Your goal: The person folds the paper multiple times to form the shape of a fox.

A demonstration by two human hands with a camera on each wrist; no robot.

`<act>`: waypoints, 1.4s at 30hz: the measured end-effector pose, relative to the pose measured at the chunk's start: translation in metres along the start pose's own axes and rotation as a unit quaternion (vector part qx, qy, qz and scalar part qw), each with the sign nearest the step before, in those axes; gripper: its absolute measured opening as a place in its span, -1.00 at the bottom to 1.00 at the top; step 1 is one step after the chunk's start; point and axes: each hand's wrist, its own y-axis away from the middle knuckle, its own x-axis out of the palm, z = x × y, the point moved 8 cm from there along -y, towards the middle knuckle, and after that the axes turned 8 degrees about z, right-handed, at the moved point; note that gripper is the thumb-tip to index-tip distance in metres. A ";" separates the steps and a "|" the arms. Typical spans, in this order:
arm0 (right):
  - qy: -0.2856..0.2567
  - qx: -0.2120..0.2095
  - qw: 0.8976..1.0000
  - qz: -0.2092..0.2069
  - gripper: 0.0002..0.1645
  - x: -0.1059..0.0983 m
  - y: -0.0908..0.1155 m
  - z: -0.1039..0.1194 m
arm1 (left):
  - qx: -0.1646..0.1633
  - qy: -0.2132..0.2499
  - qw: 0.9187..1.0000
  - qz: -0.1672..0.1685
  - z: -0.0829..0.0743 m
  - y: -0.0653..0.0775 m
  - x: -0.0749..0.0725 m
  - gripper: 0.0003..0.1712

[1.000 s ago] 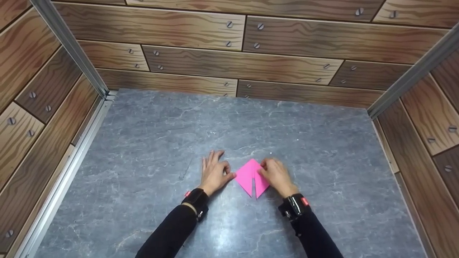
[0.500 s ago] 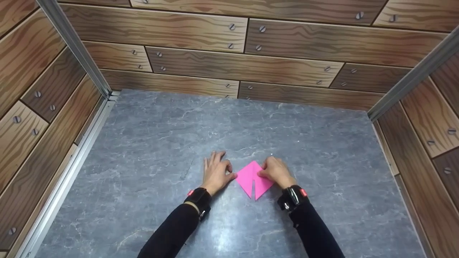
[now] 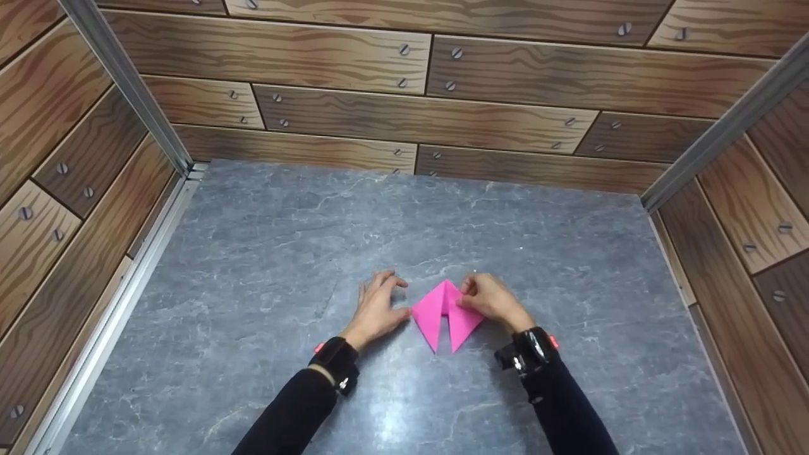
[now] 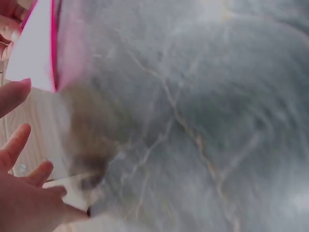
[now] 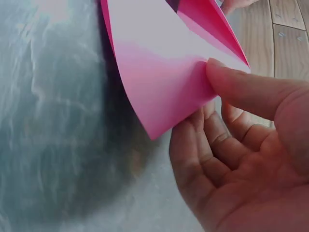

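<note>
A folded sheet of bright pink paper (image 3: 430,314) lies over the grey surface, its top a point and its lower part split into two pointed flaps. My right hand (image 3: 496,300) pinches its right edge; in the right wrist view the thumb (image 5: 231,82) presses on the paper's face with the fingers behind. At the left corner is my left hand (image 3: 377,311), its fingers spread and loosely bent. The left thumb (image 4: 17,94) reaches the paper's edge, though whether it touches is hard to tell. In the left wrist view the paper (image 4: 34,53) stands a little off the surface.
The grey marbled tabletop (image 3: 303,221) spreads around both hands. Wood-patterned panels (image 3: 354,107) wall it in at the back and sides, with a metal rail (image 3: 120,303) along the left edge. Both wrists wear black straps (image 3: 338,363).
The paper's two lower flaps have spread apart, and its center gap has widened. My left fingers have loosened away from the thumb. My right hand still pinches the right edge.
</note>
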 end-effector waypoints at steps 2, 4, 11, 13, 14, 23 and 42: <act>-0.001 -0.024 1.000 -0.005 -0.87 -0.005 0.003 0.007 | 0.007 0.014 1.000 -0.003 0.000 0.003 -0.005 -0.48; 0.009 -0.052 0.998 -0.017 -0.87 -0.012 0.005 0.015 | 0.008 0.025 1.000 -0.008 0.001 0.006 -0.010 -0.51; 0.050 -0.142 0.985 -0.086 -0.84 -0.030 0.019 0.046 | -0.004 0.054 0.998 -0.037 0.009 0.016 -0.023 -0.57; 0.066 -0.183 0.974 -0.117 -0.82 -0.033 0.024 0.056 | 0.002 0.050 0.997 -0.050 0.010 0.019 -0.026 -0.59; 0.077 -0.204 0.967 -0.133 -0.80 -0.034 0.027 0.061 | 0.002 0.048 0.997 -0.056 0.011 0.021 -0.028 -0.60; 0.221 -0.337 0.875 -0.268 -0.70 -0.022 0.047 0.069 | 0.019 0.046 0.994 -0.094 0.014 0.030 -0.033 -0.68; 0.266 -0.325 0.898 -0.129 -0.72 0.022 0.038 0.021 | 0.108 -0.072 0.991 0.007 -0.016 0.028 -0.001 -0.38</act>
